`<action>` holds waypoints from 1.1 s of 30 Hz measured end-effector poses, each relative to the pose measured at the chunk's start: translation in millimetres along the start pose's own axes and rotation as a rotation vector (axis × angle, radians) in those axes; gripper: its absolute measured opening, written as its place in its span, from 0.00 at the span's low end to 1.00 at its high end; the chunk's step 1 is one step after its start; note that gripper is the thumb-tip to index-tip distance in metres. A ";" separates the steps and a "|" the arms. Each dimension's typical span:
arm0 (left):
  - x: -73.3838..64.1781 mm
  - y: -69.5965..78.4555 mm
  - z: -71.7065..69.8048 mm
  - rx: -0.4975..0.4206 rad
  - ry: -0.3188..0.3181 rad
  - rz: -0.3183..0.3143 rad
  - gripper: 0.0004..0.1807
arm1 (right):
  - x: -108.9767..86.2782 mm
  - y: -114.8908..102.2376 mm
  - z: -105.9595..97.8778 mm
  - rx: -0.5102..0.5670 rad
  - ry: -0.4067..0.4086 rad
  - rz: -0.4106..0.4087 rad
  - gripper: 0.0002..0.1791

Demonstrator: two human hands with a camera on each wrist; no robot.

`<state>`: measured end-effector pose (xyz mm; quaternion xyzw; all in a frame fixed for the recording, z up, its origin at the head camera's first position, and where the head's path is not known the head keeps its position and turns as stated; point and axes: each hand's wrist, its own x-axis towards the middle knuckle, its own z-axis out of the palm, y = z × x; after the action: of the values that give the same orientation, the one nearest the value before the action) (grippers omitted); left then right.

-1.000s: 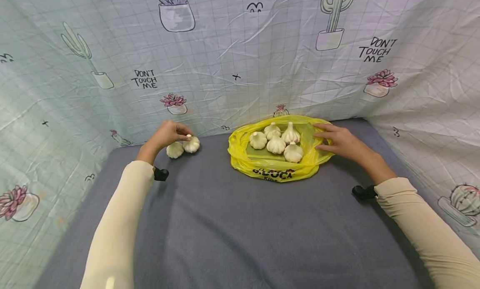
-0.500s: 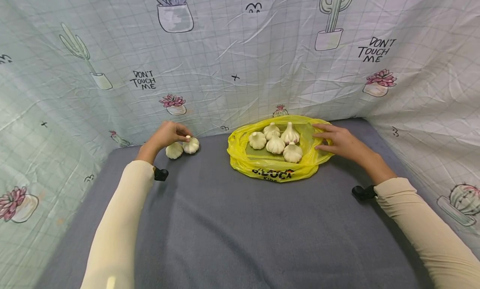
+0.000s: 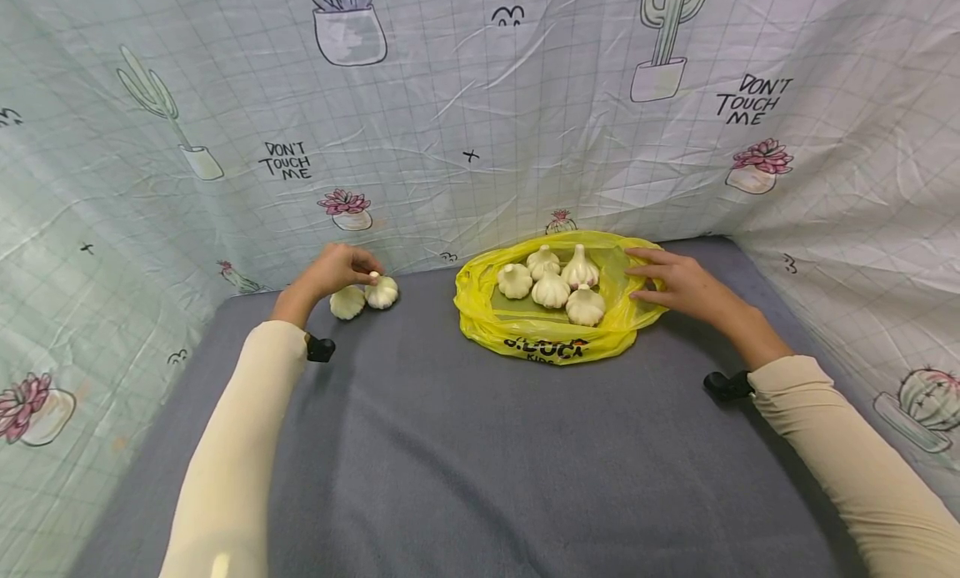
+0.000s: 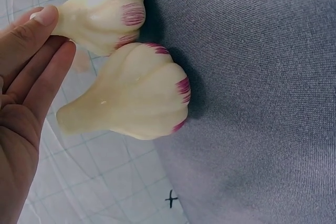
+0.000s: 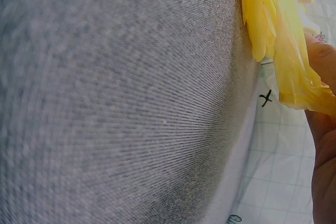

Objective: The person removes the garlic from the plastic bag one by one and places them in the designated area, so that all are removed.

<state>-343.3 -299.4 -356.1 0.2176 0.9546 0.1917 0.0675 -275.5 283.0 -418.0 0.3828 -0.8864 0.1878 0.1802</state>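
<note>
My left hand (image 3: 339,269) pinches the stem of a white garlic bulb (image 3: 382,293) between thumb and fingertips. In the left wrist view this garlic bulb (image 4: 105,14) has purple streaks at its base, which is at the grey cloth. A second garlic bulb (image 3: 347,303) sits right beside it, not held. Several more bulbs (image 3: 551,289) stand inside a yellow plastic bag (image 3: 474,299) with its mouth spread wide. My right hand (image 3: 686,282) reaches over the bag's right rim, fingers fairly straight and spread against the inside. The right wrist view shows yellow plastic (image 5: 289,61) draped across this hand.
A grey cloth (image 3: 450,444) covers the table. Behind and at both sides hangs a pale sheet (image 3: 450,86) printed with cacti and lettering, close to the back edge. The bag stands near that edge, right of the two loose bulbs.
</note>
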 end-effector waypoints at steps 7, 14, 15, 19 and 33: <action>-5.4 -2.0 -1.6 -0.016 -0.005 0.014 0.10 | 1.4 -1.3 2.0 -0.001 -0.001 -0.004 0.24; -6.2 -2.0 -1.7 0.012 -0.026 0.007 0.12 | 2.3 -1.9 4.3 0.005 -0.010 -0.005 0.24; -5.9 -0.4 -2.0 0.020 -0.031 0.009 0.13 | 2.1 -1.4 4.9 0.003 -0.011 -0.006 0.24; -4.1 11.3 -3.2 0.042 -0.029 0.014 0.17 | 1.3 -0.8 6.3 -0.004 -0.011 -0.006 0.24; 9.1 92.7 3.6 0.073 0.010 0.194 0.21 | 8.5 -4.0 0.0 -0.029 0.089 -0.026 0.25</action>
<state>-314.6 -217.1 -323.2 0.3105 0.9357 0.1634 0.0361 -278.0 275.3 -413.2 0.3829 -0.8751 0.1894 0.2273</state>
